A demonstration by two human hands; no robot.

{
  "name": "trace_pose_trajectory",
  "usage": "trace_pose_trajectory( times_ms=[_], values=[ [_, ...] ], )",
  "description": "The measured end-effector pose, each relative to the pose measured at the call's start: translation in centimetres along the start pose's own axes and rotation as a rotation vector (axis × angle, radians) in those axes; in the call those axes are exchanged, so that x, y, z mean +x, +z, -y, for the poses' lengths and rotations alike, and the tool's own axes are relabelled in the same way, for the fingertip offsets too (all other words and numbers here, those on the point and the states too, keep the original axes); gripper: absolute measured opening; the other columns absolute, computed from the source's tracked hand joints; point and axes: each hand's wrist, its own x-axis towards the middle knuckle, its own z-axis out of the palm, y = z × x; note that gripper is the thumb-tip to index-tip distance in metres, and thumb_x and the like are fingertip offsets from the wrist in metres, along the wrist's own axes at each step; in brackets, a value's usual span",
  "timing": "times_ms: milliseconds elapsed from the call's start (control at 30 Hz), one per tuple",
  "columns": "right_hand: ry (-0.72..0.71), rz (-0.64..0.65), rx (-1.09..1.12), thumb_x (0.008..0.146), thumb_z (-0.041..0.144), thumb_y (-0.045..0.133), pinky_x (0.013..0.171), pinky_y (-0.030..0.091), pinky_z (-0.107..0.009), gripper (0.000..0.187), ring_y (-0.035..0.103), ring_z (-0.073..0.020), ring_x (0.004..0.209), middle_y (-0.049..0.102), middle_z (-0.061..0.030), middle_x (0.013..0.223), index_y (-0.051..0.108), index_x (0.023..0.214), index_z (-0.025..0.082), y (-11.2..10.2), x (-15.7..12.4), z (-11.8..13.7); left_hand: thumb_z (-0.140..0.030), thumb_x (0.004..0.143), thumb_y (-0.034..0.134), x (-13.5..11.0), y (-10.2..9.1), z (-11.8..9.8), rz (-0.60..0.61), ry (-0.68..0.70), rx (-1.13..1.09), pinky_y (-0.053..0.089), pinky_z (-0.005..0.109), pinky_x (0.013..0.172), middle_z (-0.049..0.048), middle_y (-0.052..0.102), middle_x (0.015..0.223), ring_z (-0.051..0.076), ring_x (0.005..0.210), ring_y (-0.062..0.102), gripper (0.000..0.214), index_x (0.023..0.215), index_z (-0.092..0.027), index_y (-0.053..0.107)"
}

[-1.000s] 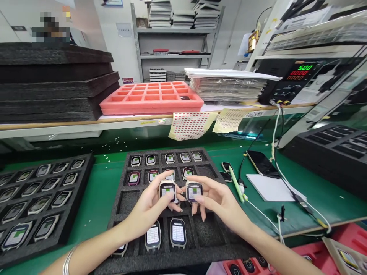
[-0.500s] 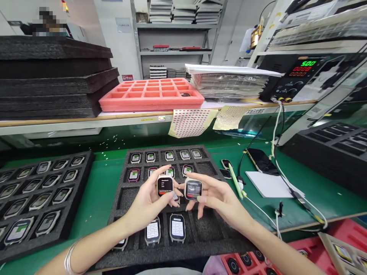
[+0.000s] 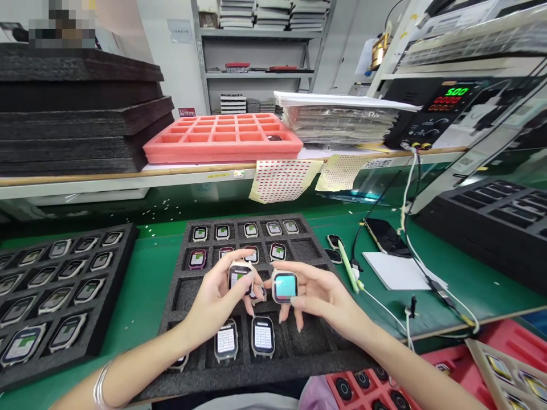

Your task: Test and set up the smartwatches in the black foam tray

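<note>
- While one watch (image 3: 239, 279) is gripped in the left hand (image 3: 220, 293) above the middle of a black foam tray (image 3: 239, 376), its screen is partly covered by the thumb.
- The left hand is curled partway closed, with its fingers wrapped around the watch's edge.
- A second watch (image 3: 285, 286) is held just beside the first in the right hand (image 3: 322, 291), which is likewise half closed; the lower part of its turquoise-lit face is touched by the thumb.
- More watches (image 3: 262, 336) are seated in the tray's slots, and the tray is supported by a green desk (image 3: 149, 273).
- To the right, a phone (image 3: 387, 237), white paper (image 3: 401, 270) and a green pen (image 3: 349, 267) are laid.
</note>
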Motion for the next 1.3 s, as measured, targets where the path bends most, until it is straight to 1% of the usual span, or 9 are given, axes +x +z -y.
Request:
trace_pose_trajectory(
  times_ms=[100, 267, 467, 667, 733, 800, 933, 1133, 1300],
  values=[
    [0.007, 0.043, 0.023, 0.082, 0.022, 0.070, 0.055, 0.056, -0.025, 0.056, 0.067, -0.0224, 0.081, 0.063, -0.0122, 0.107, 0.046, 0.133, 0.020, 0.0, 0.0, 0.0, -0.025, 0.088, 0.056, 0.0, -0.1, 0.0, -0.026, 0.015, 0.005, 0.055, 0.025, 0.057, 0.0055, 0.057, 0.090, 0.017, 0.077, 0.059, 0.039, 0.125, -0.019, 0.044],
    [-0.011, -0.034, -0.076, 0.087, 0.020, 0.065, 0.052, 0.056, -0.023, 0.048, 0.068, -0.0205, 0.077, 0.065, -0.0094, 0.096, 0.047, 0.131, 0.018, 0.4, 0.0, -0.1, -0.017, 0.081, 0.064, -0.2, -0.1, 0.2, 0.015, 0.030, -0.061, 0.055, 0.032, 0.074, 0.0067, 0.055, 0.103, 0.020, 0.092, 0.060, 0.061, 0.134, -0.025, 0.035],
    [0.010, -0.027, -0.116, 0.083, 0.020, 0.070, 0.054, 0.057, -0.022, 0.056, 0.068, -0.0213, 0.082, 0.064, -0.0112, 0.106, 0.044, 0.132, 0.019, 0.3, -0.5, 0.0, -0.017, 0.083, 0.063, -0.3, 0.2, 0.5, 0.040, -0.035, -0.086, 0.054, 0.029, 0.068, 0.0063, 0.056, 0.099, 0.018, 0.086, 0.060, 0.063, 0.137, -0.025, 0.033],
    [0.067, -0.100, -0.345, 0.087, 0.025, 0.066, 0.061, 0.059, -0.029, 0.057, 0.069, -0.0232, 0.081, 0.063, -0.0112, 0.109, 0.037, 0.136, 0.021, -1.1, -2.7, 0.2, -0.014, 0.083, 0.061, -0.7, 0.2, 0.6, 0.141, -0.135, -0.074, 0.051, 0.038, 0.086, 0.0045, 0.055, 0.103, 0.019, 0.095, 0.059, 0.073, 0.141, -0.032, 0.020],
    [0.047, -0.141, -0.571, 0.087, 0.027, 0.064, 0.071, 0.059, -0.034, 0.052, 0.067, -0.0248, 0.085, 0.063, -0.0110, 0.110, 0.041, 0.134, 0.022, -2.0, -3.8, 0.7, -0.015, 0.085, 0.057, -0.7, 0.3, 0.6, 0.215, -0.183, 0.024, 0.052, 0.039, 0.085, 0.0049, 0.056, 0.102, 0.019, 0.093, 0.061, 0.074, 0.142, -0.032, 0.014],
    [0.017, -0.165, -0.842, 0.086, 0.029, 0.065, 0.082, 0.055, -0.039, 0.048, 0.063, -0.0280, 0.096, 0.061, -0.0109, 0.115, 0.048, 0.130, 0.023, -3.2, -5.0, 1.2, -0.018, 0.085, 0.057, -0.5, 0.6, 0.5, 0.292, -0.164, 0.249, 0.051, 0.040, 0.084, 0.0062, 0.058, 0.105, 0.022, 0.094, 0.061, 0.067, 0.140, -0.031, 0.020],
    [-0.053, -0.080, -1.210, 0.086, 0.032, 0.063, 0.102, 0.040, -0.048, 0.039, 0.043, -0.0322, 0.123, 0.047, -0.0135, 0.134, 0.055, 0.123, 0.021, -5.1, -7.4, 1.5, -0.027, 0.081, 0.062, 0.3, 2.2, 0.5, 0.456, 0.051, 0.765, 0.046, 0.042, 0.090, 0.0097, 0.054, 0.116, 0.026, 0.104, 0.055, 0.047, 0.124, -0.024, 0.043],
    [-0.058, 0.039, -1.376, 0.091, 0.030, 0.058, 0.110, 0.022, -0.054, 0.049, 0.019, -0.0324, 0.137, 0.020, -0.0139, 0.150, 0.044, 0.136, 0.018, -6.0, -9.5, 0.4, -0.036, 0.078, 0.066, 1.0, 5.8, 3.8, 0.568, 0.260, 1.158, 0.044, 0.053, 0.085, 0.0181, 0.051, 0.115, 0.036, 0.105, 0.048, 0.035, 0.102, -0.013, 0.054],
    [-0.118, 0.065, -1.441, 0.096, 0.027, 0.049, 0.110, 0.020, -0.057, 0.039, 0.019, -0.0330, 0.137, 0.024, -0.0141, 0.149, 0.048, 0.134, 0.018, -5.2, -9.2, 0.8, -0.046, 0.076, 0.067, 0.0, 5.3, 3.2, 0.605, 0.236, 1.195, 0.044, 0.050, 0.082, 0.0173, 0.053, 0.111, 0.034, 0.102, 0.049, 0.048, 0.106, -0.012, 0.053]
  ],
)
